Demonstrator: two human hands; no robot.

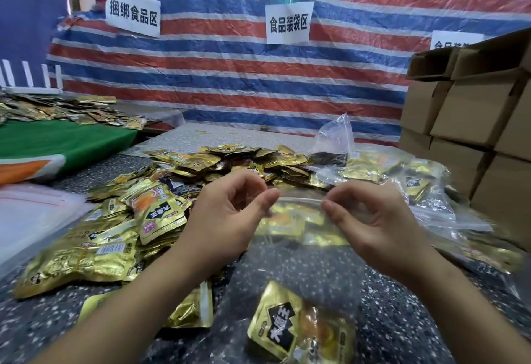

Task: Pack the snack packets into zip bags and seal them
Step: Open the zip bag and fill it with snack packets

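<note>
Nearest, gold snack packets [298, 332] lie in the bottom of a clear zip bag [296, 271] hanging over the speckled table [416, 320]. Above, the left hand [230, 214] and right hand [370, 220] each pinch the bag's top strip, so sealing looks in hand; next, press the strip closed along its length. Beyond lies the loose packet pile [230, 159], with filled bags [413, 180] to the right.

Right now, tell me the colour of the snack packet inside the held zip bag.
Gold with black lettering: the snack packet inside the zip bag, head view.
</note>
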